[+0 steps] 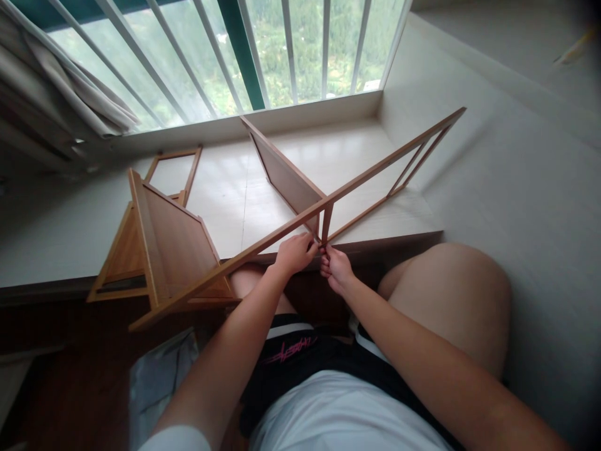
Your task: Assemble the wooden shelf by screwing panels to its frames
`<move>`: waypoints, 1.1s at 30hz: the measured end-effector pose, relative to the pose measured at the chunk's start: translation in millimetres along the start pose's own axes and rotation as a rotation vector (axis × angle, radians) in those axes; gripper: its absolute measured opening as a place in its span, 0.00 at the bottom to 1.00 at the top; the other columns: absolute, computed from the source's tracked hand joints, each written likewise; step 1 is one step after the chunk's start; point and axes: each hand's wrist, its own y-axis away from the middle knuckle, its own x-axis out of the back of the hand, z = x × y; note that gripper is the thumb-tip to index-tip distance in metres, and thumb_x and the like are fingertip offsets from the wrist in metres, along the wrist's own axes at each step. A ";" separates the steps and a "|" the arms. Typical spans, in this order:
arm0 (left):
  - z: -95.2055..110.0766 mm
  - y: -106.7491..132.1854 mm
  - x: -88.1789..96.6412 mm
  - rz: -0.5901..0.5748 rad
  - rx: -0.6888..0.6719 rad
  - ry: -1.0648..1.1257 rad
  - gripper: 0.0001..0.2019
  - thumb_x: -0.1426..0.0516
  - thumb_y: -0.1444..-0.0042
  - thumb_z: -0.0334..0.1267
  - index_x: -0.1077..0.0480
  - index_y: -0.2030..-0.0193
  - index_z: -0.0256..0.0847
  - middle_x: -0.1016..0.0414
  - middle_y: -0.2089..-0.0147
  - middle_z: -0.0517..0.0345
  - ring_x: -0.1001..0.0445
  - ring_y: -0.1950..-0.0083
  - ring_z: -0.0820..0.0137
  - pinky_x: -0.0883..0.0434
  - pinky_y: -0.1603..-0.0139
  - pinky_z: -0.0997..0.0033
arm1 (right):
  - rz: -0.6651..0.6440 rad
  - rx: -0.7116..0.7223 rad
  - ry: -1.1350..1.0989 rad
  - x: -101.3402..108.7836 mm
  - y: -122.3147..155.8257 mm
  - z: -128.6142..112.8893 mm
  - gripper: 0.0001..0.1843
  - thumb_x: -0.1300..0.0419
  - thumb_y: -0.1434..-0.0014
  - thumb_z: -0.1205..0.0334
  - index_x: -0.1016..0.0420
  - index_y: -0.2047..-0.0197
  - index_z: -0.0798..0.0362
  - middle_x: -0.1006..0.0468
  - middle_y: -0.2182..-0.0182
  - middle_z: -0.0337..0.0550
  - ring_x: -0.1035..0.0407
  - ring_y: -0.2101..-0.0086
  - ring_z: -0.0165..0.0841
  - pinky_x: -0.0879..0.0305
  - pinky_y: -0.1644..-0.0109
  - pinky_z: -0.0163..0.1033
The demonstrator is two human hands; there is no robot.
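Note:
A long wooden side frame [375, 168] slants across the view, with a short crossbar [327, 220] joining its two rails. A wooden shelf panel [287, 170] meets it near that crossbar, and another panel [176, 235] meets it at the left end. At the lower joint, my left hand [295, 252] has its fingers closed against the wood. Just right of it, my right hand [335, 268] is curled, with thumb and forefinger pinched close below the joint. Whatever sits in that pinch is too small to make out. Both hands nearly touch.
The frame rests partly on a pale window ledge [216, 200]. Another slatless wooden piece [122, 250] leans at the left. Window bars [286, 50] stand behind, a curtain [56, 69] hangs left, and a wall [507, 156] rises right. My bent knee [455, 288] is close by.

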 end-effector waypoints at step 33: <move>8.5 3.3 7.3 0.028 0.043 0.107 0.11 0.52 0.36 0.43 0.31 0.62 0.43 0.26 0.59 0.53 0.29 0.57 0.65 0.36 0.58 0.67 | 0.036 -0.058 0.142 15.7 7.0 -0.8 0.19 0.51 0.40 0.45 0.35 0.69 0.52 0.46 0.88 0.27 0.60 0.88 0.21 0.66 0.86 0.29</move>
